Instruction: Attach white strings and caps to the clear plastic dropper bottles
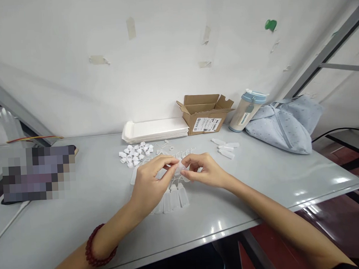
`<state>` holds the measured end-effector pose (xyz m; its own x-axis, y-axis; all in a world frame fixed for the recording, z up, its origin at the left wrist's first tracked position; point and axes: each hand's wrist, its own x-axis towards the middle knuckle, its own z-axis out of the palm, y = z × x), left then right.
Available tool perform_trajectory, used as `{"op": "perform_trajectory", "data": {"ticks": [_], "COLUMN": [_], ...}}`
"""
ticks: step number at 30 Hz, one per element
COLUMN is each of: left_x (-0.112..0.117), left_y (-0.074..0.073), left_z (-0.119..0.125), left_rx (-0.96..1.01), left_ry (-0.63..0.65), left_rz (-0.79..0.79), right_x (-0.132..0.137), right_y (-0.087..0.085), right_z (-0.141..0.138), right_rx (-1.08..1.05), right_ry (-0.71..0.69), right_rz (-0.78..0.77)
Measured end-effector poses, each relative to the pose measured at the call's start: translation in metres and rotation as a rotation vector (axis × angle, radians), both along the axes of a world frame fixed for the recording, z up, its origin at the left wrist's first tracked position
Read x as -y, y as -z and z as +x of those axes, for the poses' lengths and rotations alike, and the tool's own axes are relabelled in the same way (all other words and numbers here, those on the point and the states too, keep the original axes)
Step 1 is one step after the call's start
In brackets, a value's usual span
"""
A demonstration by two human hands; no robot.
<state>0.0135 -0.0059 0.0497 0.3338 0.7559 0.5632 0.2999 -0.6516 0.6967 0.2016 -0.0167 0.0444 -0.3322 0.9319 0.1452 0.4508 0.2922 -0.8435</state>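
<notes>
Over the middle of the table, my left hand [148, 182] and my right hand [207, 169] meet with their fingertips pinched on one small translucent white plastic piece [180, 169]. My fingers cover much of it, so its exact kind does not show. Below my hands lies a row of flat translucent plastic pieces [171, 200] shaped like small bottles, with thin loops at their tops. More of them are partly hidden behind my left hand. Beyond my left hand sits a pile of small white caps [134, 153]. Several loose translucent pieces [226, 148] lie past my right hand.
Along the wall stand a stack of white trays or envelopes [158, 129], an open cardboard box [205, 121], a blue-lidded cup [246, 113] and a pale blue cloth bag [283, 125]. A blurred-out device [37, 174] with a white cable [11, 221] lies at left.
</notes>
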Motion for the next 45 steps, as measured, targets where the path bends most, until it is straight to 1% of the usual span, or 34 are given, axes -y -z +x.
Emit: {"op": "perform_trajectory", "data": {"ticks": [3,7,13,18,21,23,28,29,32,35,37,41,45], "left_x": [-0.001,-0.001,-0.001,-0.001,-0.001,-0.001,-0.002,-0.003,-0.003,-0.003,-0.003,-0.002,-0.001], "left_y": [0.001,0.003,0.003,0.002,0.002,0.004,0.012,0.013,0.016,0.016,0.016,0.013,0.010], "left_z": [-0.001,-0.001,-0.001,-0.003,-0.004,-0.003,-0.002,-0.002,-0.002,-0.003,-0.003,-0.004,-0.004], "left_rx": [-0.043,-0.055,-0.068,-0.093,-0.109,-0.122,-0.166,-0.191,-0.291,-0.365,-0.380,-0.403,-0.376], "left_ry": [-0.014,-0.039,0.000,0.029,0.034,0.052,0.088,0.092,0.102,0.114,0.123,0.129,0.120], "left_rz": [0.037,0.080,0.089,0.048,0.067,0.113,0.354,0.381,0.400,0.446,0.477,0.473,0.484], "right_x": [-0.001,-0.002,-0.002,-0.003,-0.003,-0.003,-0.005,-0.005,-0.005,-0.004,-0.004,-0.003,-0.001], "right_y": [0.001,0.005,0.009,0.014,0.015,0.015,0.016,0.016,0.018,0.017,0.016,0.014,0.012], "right_z": [0.002,0.001,-0.001,0.000,0.002,0.002,0.003,0.003,0.003,0.002,0.002,0.001,0.001], "right_rx": [-0.013,0.015,0.040,0.146,0.211,0.214,0.071,0.052,0.031,0.029,0.013,-0.025,-0.090], "right_ry": [0.001,0.014,0.052,0.048,0.031,0.017,0.042,0.047,0.042,0.022,0.011,0.010,0.000], "right_rz": [-0.046,0.010,0.206,0.429,0.503,0.523,0.494,0.496,0.491,0.440,0.396,0.314,0.222]}}
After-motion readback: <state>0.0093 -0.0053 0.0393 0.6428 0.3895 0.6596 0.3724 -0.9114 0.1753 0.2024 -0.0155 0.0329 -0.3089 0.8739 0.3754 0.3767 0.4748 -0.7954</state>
